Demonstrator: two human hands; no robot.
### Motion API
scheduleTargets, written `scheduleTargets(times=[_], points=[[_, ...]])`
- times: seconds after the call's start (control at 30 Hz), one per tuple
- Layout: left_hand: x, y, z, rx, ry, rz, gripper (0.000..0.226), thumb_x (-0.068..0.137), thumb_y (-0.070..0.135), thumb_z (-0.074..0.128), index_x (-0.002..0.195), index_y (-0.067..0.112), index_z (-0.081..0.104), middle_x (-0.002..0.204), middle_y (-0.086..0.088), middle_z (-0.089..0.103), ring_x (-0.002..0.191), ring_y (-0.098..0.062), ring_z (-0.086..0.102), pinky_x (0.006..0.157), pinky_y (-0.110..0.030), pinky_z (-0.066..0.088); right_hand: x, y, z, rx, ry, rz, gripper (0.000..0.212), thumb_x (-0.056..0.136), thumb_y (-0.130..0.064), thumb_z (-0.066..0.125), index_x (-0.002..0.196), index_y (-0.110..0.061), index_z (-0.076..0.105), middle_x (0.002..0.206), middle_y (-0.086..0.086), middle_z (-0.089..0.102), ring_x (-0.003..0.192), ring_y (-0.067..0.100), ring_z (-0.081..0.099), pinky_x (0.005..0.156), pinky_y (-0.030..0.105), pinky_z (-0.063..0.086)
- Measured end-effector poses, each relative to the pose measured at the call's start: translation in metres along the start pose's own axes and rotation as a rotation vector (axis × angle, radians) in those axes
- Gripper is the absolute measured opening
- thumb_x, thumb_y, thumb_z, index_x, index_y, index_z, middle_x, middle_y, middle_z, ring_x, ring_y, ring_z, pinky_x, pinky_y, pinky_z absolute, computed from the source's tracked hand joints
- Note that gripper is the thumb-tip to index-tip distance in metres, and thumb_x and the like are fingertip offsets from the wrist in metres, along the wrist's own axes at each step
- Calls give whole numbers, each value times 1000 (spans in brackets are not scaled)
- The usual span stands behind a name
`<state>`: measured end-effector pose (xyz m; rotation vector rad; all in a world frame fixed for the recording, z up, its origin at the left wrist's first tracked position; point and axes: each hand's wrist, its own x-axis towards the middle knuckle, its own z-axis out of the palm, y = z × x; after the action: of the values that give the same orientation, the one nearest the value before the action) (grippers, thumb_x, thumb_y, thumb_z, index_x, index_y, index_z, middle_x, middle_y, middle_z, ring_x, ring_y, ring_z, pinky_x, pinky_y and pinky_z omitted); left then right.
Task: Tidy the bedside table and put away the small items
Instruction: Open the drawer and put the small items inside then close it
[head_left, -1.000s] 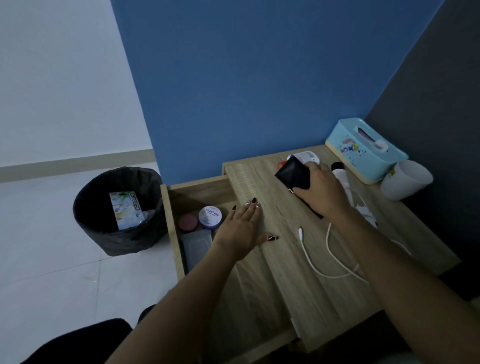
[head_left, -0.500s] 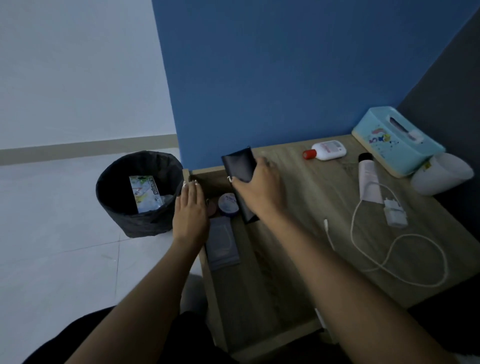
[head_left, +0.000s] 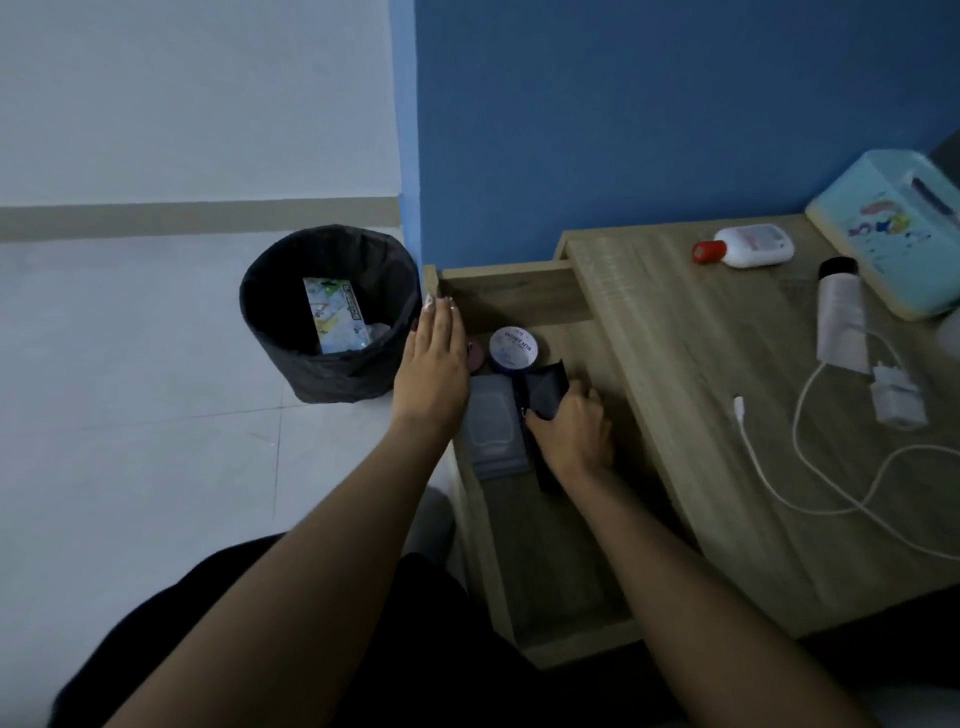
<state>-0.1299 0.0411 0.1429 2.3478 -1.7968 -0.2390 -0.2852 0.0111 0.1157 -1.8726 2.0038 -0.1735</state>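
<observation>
Inside the open drawer (head_left: 566, 587), near its back-left corner, my right hand (head_left: 571, 436) gripped the black wallet (head_left: 545, 389) to stow it beside the jar (head_left: 513, 347); my left hand (head_left: 434, 369), fingers straight, apparently steadied the left wall.

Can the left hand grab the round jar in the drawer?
Probably yes. The left hand lies open at the left wall of the drawer, close beside the round jar, whose lid shows uncovered. The right hand holds the black wallet next to it.
</observation>
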Motion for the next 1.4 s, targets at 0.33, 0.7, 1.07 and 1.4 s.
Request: scheduleTargets(times=[0.33,0.7,1.07,1.4], points=[[-4,-8,0,-45,5,-16,57,99,12,20,151,2,-1,161,-14,-5,149,-28,-8,121,-40,8,-1,7,32,-69,-45,-35,55,87,-37,64,128,-4,47,128,18,50,112,31,54,82,38,49],[-6,-10,5,-46,16,-8,61,98,7,26,150,1,-4,160,-15,-9,148,-29,-11,121,-36,1,-3,-7,-48,43,179,-465,41,96,-27,47,129,-2,54,136,14,52,122,27,50,98,36,43],[-4,-7,4,-92,36,-5,65,97,0,32,150,1,-6,159,-16,-13,147,-29,-15,117,-34,-5,34,67,-93,-8,266,-501,42,95,-13,37,131,4,51,140,18,50,135,28,42,114,31,25],[10,29,-6,-750,100,-330,74,98,20,41,150,1,-9,161,-16,-3,149,-30,6,119,-40,14,36,69,-83,-78,299,-496,47,94,-18,31,130,3,53,139,15,53,136,23,42,115,34,30]])
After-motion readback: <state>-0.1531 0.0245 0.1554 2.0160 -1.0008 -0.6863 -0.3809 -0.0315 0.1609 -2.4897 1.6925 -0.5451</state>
